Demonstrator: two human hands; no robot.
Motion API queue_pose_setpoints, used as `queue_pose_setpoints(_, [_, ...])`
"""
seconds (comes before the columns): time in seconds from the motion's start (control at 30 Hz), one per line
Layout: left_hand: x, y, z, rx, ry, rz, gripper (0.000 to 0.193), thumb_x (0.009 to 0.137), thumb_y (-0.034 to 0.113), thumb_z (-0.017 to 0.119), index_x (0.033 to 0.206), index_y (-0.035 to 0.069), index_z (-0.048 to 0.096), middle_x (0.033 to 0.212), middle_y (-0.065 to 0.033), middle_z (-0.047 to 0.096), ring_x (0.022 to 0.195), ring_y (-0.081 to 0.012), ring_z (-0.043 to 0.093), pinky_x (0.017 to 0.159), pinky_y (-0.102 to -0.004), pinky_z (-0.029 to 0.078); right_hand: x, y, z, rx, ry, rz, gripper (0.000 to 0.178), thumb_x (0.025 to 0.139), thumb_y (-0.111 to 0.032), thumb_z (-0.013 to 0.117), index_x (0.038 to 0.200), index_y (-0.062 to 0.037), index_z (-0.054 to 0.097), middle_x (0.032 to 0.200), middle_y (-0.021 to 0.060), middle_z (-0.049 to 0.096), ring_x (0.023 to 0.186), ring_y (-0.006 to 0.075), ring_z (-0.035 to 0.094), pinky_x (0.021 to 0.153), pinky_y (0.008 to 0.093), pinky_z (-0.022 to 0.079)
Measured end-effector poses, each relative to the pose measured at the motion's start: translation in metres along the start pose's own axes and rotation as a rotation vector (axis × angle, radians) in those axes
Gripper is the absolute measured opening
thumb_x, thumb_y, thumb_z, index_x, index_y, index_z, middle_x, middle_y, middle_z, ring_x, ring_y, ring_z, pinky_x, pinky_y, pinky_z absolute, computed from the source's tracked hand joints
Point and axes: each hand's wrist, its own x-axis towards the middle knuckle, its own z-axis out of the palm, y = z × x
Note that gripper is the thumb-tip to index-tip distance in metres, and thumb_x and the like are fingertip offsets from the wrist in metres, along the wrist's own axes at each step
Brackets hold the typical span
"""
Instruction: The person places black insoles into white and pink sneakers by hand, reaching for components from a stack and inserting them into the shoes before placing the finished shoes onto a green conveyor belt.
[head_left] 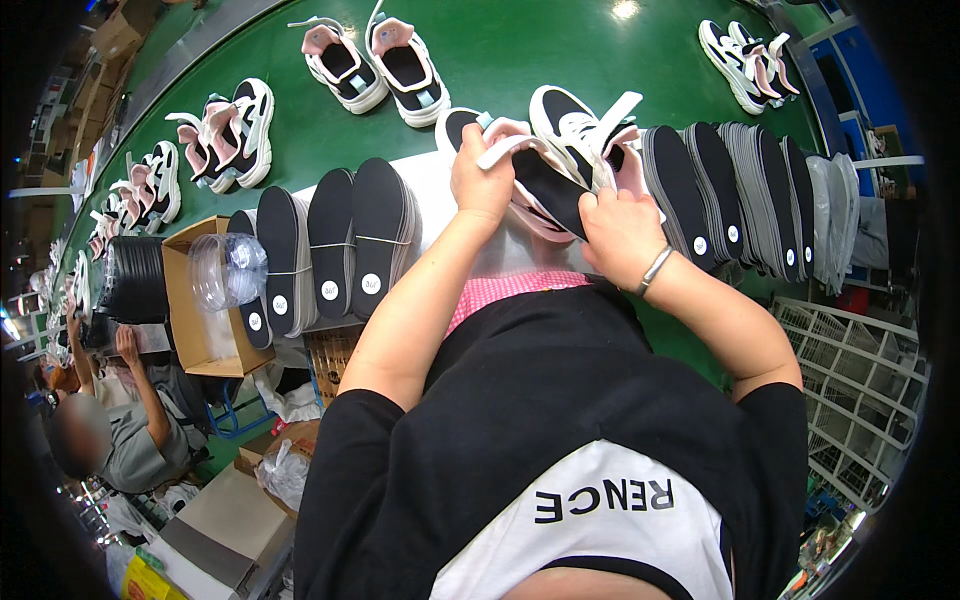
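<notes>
My left hand (482,182) is closed round the edge of a white, black and pink sneaker (545,222), near its tongue and pale strap. At the shoe's opening a black insole (548,182) lies aslant, partly inside. The fingers of my right hand (622,235) pinch the near end of that insole. Just beyond, a second sneaker (570,122) of the same kind stands against the first, its pink lining showing. My hands hide parts of both shoes.
Stacks of black insoles stand to the left (378,215) and right (765,190) along the bench edge. More sneakers (405,70) sit on the green surface (540,45). A cardboard box (208,345) with clear plastic is at left; a co-worker (150,430) works beyond. A wire rack (850,385) stands right.
</notes>
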Motion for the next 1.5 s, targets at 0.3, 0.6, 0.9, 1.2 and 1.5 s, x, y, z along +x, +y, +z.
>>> queue_pose_setpoints(0.3, [-0.005,-0.028,0.008,-0.171,-0.239,0.051,0.052,0.059,-0.011,0.051,0.105,-0.003,0.028,0.097,-0.0138,0.051,0.09,-0.0202,0.054,0.075,-0.0269,0.045,0.047,-0.007,0.021,0.112,-0.009,-0.276,0.013,0.07,-0.015,0.053,0.071,-0.0056,0.063,0.075,0.0117,0.061,0.074,0.025,0.059,0.064,0.0336,0.049])
queue_pose_setpoints(0.6, [-0.019,-0.013,0.002,-0.34,-0.2,0.038,0.046,0.058,-0.001,0.055,0.101,0.0,0.039,0.087,-0.0139,0.051,0.081,-0.0244,0.053,0.075,-0.0332,0.043,0.074,-0.007,0.052,0.274,-0.227,-0.126,0.019,0.075,-0.016,0.051,0.08,-0.0041,0.064,0.08,0.0159,0.063,0.077,0.0277,0.061,0.072,0.0359,0.047])
queue_pose_setpoints(0.9, [-0.014,-0.027,0.011,-0.358,-0.187,0.084,0.045,0.058,0.002,0.059,0.1,0.001,0.04,0.093,-0.0133,0.048,0.084,-0.023,0.049,0.078,-0.0316,0.042,0.095,-0.009,0.042,0.162,-0.58,-0.203,0.018,0.068,-0.007,0.054,0.082,-0.004,0.066,0.085,0.0157,0.063,0.083,0.0268,0.061,0.073,0.033,0.047])
queue_pose_setpoints(1.2, [-0.016,-0.015,0.012,-0.191,-0.16,0.095,0.047,0.058,-0.001,0.058,0.102,0.001,0.041,0.09,-0.0098,0.052,0.085,-0.0188,0.051,0.08,-0.0283,0.041,0.087,-0.008,0.048,-0.075,-0.473,-0.249,0.025,0.073,-0.015,0.054,0.095,-0.0072,0.063,0.099,0.0127,0.061,0.094,0.0232,0.058,0.084,0.0323,0.041])
queue_pose_setpoints(1.5, [-0.013,-0.02,0.011,-0.234,-0.151,0.099,0.043,0.058,0.0,0.059,0.098,0.001,0.042,0.091,-0.0146,0.049,0.085,-0.0263,0.05,0.078,-0.033,0.042,0.045,0.011,0.009,0.194,-0.508,-0.306,0.018,0.07,-0.019,0.052,0.076,-0.0039,0.06,0.068,0.0109,0.061,0.071,0.0267,0.06,0.086,0.043,0.031])
